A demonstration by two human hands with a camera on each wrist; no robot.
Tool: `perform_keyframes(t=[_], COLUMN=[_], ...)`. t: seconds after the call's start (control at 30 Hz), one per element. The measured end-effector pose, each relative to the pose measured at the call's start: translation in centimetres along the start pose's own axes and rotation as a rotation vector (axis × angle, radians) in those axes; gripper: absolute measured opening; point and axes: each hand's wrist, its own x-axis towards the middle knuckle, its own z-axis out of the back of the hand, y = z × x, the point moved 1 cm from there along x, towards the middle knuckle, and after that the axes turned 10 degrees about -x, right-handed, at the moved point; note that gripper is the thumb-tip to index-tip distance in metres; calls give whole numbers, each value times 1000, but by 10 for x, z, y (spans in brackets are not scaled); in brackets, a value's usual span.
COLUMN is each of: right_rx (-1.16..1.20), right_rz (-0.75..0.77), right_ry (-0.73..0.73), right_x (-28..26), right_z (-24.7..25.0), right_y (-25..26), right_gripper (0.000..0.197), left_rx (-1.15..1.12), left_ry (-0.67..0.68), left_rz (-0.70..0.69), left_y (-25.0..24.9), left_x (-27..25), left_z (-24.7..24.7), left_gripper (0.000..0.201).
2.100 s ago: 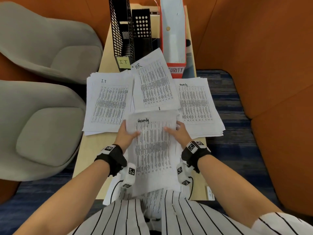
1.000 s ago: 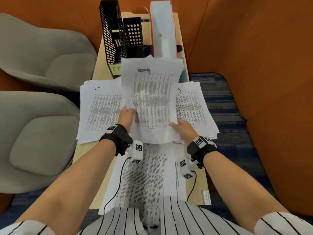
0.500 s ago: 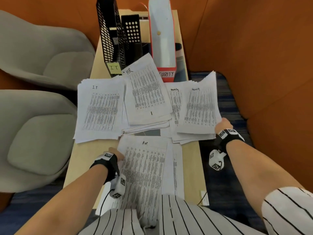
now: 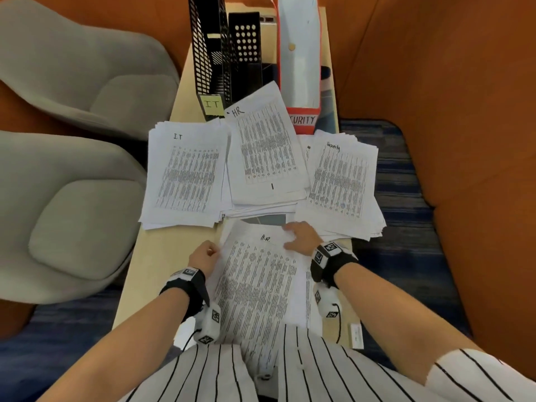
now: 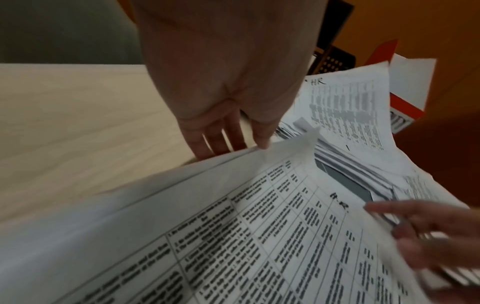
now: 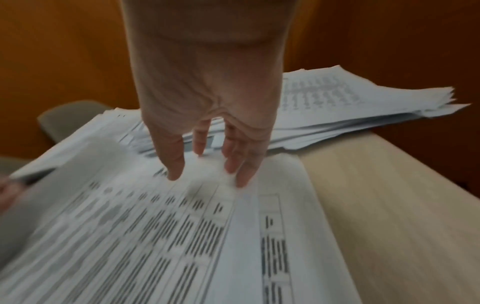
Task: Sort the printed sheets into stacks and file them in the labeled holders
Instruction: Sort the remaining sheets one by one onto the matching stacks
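- Sorting is in hand: the top sheet (image 4: pixel 255 288), marked H.R., lies on the unsorted pile at the near end of the bench (image 4: pixel 162 256).
- The left hand (image 4: pixel 203 256) pinches its left edge; the right hand (image 4: pixel 301 236) rests spread fingers on its far right corner.
- Next, I judge, it goes to the HR stack (image 4: pixel 265 152), far centre.
- The HR holder's label is hidden; the pile's near end is cut off.

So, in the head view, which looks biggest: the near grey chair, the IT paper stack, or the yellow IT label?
1. Near grey chair
2. IT paper stack
3. Yellow IT label
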Motion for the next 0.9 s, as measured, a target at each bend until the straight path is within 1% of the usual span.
perform_keyframes(t=[0.03,0.07,0.1,0.17,0.23,0.27,0.37,0.4,0.47,0.53,0.6,0.63,0.7,0.73,0.8,0.87,0.9], right_rx=[-40,-101,-171,-301,-379,-369,-212,-180,-154,-65,6,20,34,59,164,198,179], right_rz=[6,2,-5,-24,-34,-23,17,25,39,46,80,106,143,146,108,75,60], right_ry=[36,38,12,-59,-95,-103,-124,-128,-153,-209,-245,-239,-217,-203,-177,-161,-140], right_x=[0,0,1,-2,-2,-3,-4,-4,-4,-6,-9,-11,-13,-14,-14,-15,-15], right_z=[-10,-18,-26,-36,-42,-45,-50,-51,-53,-50,-49,-50,-55,-57,-57,-53,-50], right_y=[5,7,8,12,12,11,5,4,1,0,-1,-1,0,-1,-2,0,1], right_gripper=[70,77,77,68,60,59,69,67,53,38,30,28,29,33,46,61,65], left_rx=[-38,-61,-69,-56,-29,-13,-10,-25,-70,-117,-187,-224,-217,-181,-123,-101,-88], left_ry=[15,18,12,-4,-12,-1,45,50,65,52,2,-1,57,100,205,331,395], left_rz=[-20,-30,-33,5,58,73,60,55,42,20,-11,-29,-65,-80,-109,-155,-162], left_y=[2,2,4,7,8,6,3,3,5,5,4,4,1,-1,-2,-5,-7], left_x=[-1,-2,-3,-2,0,0,1,0,-1,-3,-6,-7,-11,-12,-16,-20,-21], left_z=[0,1,2,3,3,3,0,-1,-3,-5,-7,-7,-9,-9,-9,-11,-13], left_gripper=[10,12,12,8,17,18,11,10,10,7,7,10,19,22,27,42,49])
